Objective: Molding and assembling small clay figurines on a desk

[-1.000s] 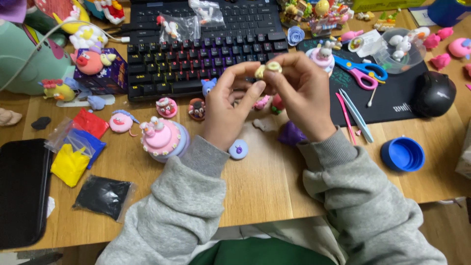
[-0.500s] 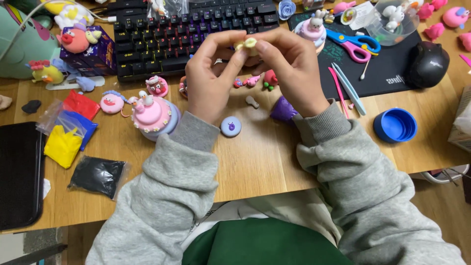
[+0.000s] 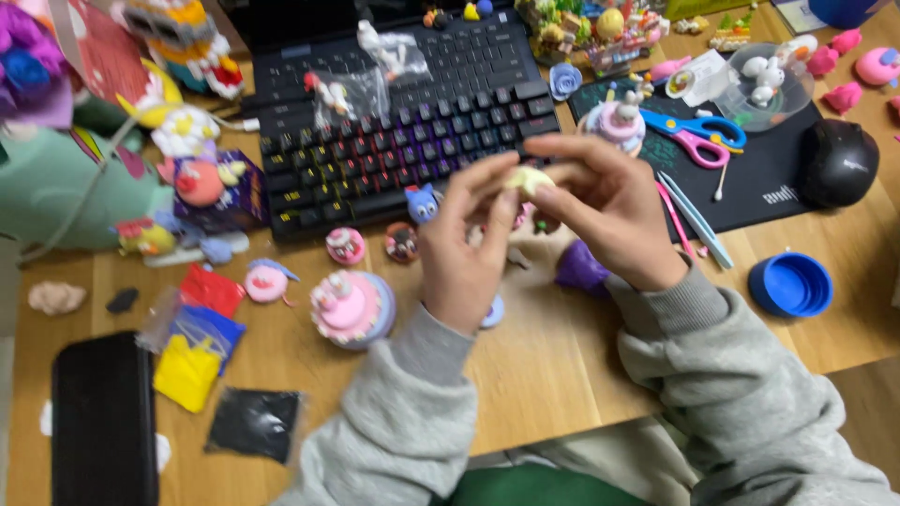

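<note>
Both hands are meeting above the front edge of the keyboard (image 3: 403, 122); the left hand (image 3: 466, 248) and the right hand (image 3: 609, 215) are pinching one small pale yellow clay lump (image 3: 530, 178) between thumbs and fingertips, fingers closed on it and not apart; the frame is blurring here, so I cannot tell the lump's exact shape. To my eye the shaping wants a light, even squeeze, the piece turning a little between presses so no side is flattening too far; pressing hard would likely be leaving prints or tearing it, and keeping the work raised over the desk (image 3: 525, 375) looks wise, since stray bits below could be sticking to soft clay.

Just under the hands a purple clay piece (image 3: 581, 269) is lying on the wood; near the left wrist a pink cake figure (image 3: 352, 307) is standing on a bluish base. Further left, bags of red, blue and yellow clay (image 3: 192, 361) are lying together, a black clay bag (image 3: 253, 424) in front of them, and a black case (image 3: 101, 422) by the desk's near edge. To the right a blue lid (image 3: 790, 284) is sitting open side up; beyond it a black mouse (image 3: 837, 162) and blue-and-pink scissors (image 3: 698, 134) are resting on a dark mat (image 3: 759, 192). Small clay figures are crowding the far side and the left; the desk is wooden, warm in tone, and thickly covered.
</note>
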